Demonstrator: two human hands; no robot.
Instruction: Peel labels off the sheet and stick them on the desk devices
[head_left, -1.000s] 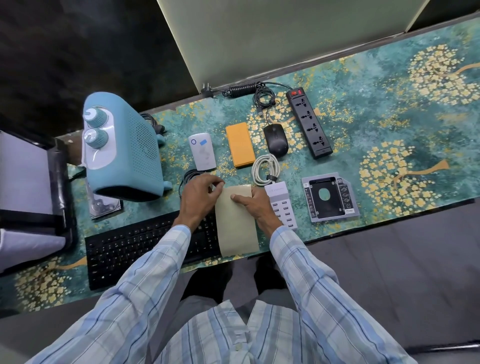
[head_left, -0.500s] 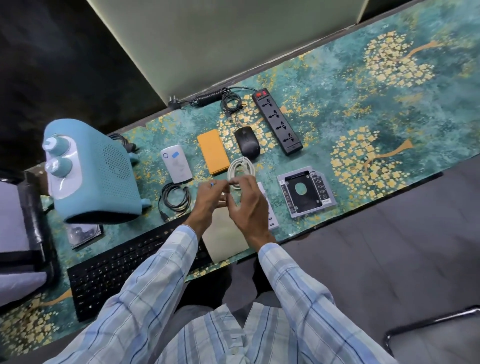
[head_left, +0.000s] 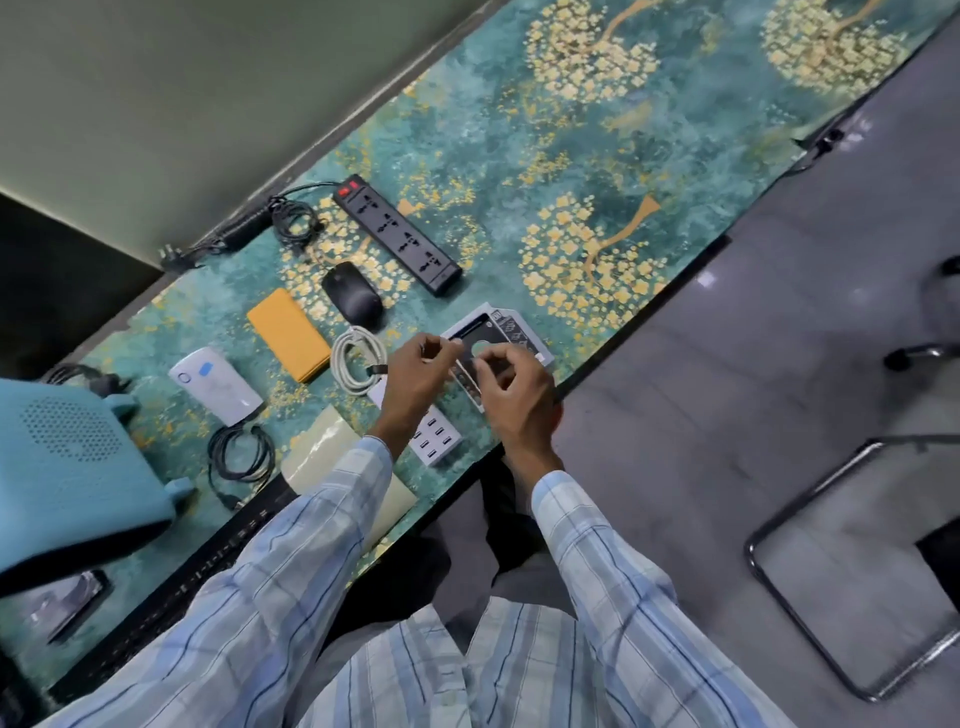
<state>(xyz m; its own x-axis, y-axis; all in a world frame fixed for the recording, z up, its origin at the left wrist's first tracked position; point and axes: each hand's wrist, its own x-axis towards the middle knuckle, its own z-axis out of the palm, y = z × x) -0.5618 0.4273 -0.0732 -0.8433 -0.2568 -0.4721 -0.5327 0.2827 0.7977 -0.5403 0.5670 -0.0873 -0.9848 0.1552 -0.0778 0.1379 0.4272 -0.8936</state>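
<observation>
The beige label sheet (head_left: 319, 449) lies flat on the desk mat, partly under my left sleeve. Both hands hover over the silver drive caddy (head_left: 500, 323). My left hand (head_left: 418, 376) has thumb and forefinger pinched on a tiny label that the blur nearly hides. My right hand (head_left: 514, 387) is right beside it, fingertips curled shut. A white multi-port USB charger (head_left: 436, 441) sits under my left wrist. The white device (head_left: 215, 384) carries a blue label.
On the mat: black power strip (head_left: 397, 234), black mouse (head_left: 353, 299), orange power bank (head_left: 288, 332), coiled white cable (head_left: 358, 358), coiled black cable (head_left: 241, 454), blue heater (head_left: 67, 457), black keyboard (head_left: 208, 571). The desk edge runs just beyond my right hand. A chair frame (head_left: 857, 571) stands on the floor.
Both hands left the label sheet, rose and moved right, from above the USB charger to above the drive caddy. The view swung right and tilted.
</observation>
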